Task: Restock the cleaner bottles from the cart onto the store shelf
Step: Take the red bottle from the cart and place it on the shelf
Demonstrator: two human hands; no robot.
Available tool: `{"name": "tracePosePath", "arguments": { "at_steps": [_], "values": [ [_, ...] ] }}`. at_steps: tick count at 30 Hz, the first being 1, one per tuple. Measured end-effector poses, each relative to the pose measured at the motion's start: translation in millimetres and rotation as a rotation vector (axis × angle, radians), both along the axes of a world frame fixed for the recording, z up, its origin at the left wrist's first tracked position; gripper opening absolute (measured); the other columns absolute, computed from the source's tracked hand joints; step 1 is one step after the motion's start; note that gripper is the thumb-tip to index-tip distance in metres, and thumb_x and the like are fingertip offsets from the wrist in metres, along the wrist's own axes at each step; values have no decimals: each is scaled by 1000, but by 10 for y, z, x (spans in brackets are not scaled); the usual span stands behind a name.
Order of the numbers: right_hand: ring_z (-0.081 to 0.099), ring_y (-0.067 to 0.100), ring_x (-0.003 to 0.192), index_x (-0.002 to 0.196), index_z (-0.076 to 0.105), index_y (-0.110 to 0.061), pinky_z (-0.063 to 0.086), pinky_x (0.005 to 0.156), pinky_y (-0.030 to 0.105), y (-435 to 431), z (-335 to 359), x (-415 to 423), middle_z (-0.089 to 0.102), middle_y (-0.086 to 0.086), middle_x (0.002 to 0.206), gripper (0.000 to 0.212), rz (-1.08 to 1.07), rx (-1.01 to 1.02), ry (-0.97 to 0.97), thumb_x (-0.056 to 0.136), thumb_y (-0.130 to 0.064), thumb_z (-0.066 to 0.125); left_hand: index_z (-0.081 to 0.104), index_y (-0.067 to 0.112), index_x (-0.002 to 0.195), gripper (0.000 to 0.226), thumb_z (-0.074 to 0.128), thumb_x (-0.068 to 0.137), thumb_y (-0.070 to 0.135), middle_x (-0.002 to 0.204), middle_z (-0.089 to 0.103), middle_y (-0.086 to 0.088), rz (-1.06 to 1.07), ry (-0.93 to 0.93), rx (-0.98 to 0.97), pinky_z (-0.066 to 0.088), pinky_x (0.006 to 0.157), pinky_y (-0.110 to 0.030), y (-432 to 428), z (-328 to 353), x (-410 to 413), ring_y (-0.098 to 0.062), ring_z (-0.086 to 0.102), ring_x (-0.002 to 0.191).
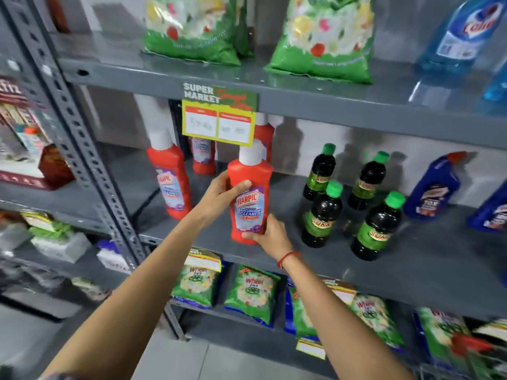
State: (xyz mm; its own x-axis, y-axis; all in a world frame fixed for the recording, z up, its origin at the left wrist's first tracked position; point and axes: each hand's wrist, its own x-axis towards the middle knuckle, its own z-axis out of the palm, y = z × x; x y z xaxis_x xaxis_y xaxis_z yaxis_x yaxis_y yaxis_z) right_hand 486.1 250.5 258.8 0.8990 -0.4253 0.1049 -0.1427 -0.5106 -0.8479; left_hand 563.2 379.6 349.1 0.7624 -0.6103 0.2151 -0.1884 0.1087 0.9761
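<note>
Two hands on one red cleaner bottle (248,198), held at the front edge of the grey middle shelf (384,259); can't tell if its base has landed or hangs just over the lip. Three more red bottles (170,182) stand behind and left, dark green-capped bottles (322,215) near on the right. Left hand (219,196) wraps the label side, thumb across the front. Right hand (267,233) cups the base, fingers closed on it. Yellow price tag (219,124) hangs just above the white cap. Risks: cap snags the tag if lifted; bottle tips off the edge if let go early; cart not in view.
</note>
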Motion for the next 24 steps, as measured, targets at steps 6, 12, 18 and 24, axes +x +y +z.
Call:
{"name": "tracePosePath", "arguments": {
  "at_steps": [6, 12, 18, 24],
  "values": [
    [64, 24, 102, 111, 58, -12, 43, 76, 14, -81, -157, 209, 70, 12, 111, 55, -38, 39, 25, 62, -18, 83, 49, 5, 115, 30, 59, 87, 10, 103, 66, -8, -49, 35, 67, 55, 67, -19, -59, -190, 212, -5, 68, 82],
    [59, 29, 111, 120, 50, -10, 46, 93, 34, -133, -137, 210, 65, 14, 120, 64, -28, 79, 36, 64, -15, 81, 53, 13, 113, 31, 64, 84, 14, 109, 67, -7, -47, 42, 52, 58, 81, -29, -139, -273, 245, -14, 67, 95],
    [59, 31, 108, 116, 52, -2, 48, 94, 39, -202, -154, -136, 63, 20, 118, 56, -71, 66, 62, 68, -11, 79, 58, 6, 111, 33, 68, 80, 12, 97, 67, -1, 201, 81, -3, 54, 72, -16, -120, -440, 46, 0, 65, 81],
    [62, 13, 82, 99, 64, -4, 52, 78, 21, -670, -384, -1429, 68, 12, 97, 24, -329, 158, -36, 77, -10, 72, 60, 7, 92, 9, 58, 85, 3, 92, 60, -11, 611, 122, 9, 45, 79, -27, -357, -1043, -806, -11, 56, 77]
  ]
}}
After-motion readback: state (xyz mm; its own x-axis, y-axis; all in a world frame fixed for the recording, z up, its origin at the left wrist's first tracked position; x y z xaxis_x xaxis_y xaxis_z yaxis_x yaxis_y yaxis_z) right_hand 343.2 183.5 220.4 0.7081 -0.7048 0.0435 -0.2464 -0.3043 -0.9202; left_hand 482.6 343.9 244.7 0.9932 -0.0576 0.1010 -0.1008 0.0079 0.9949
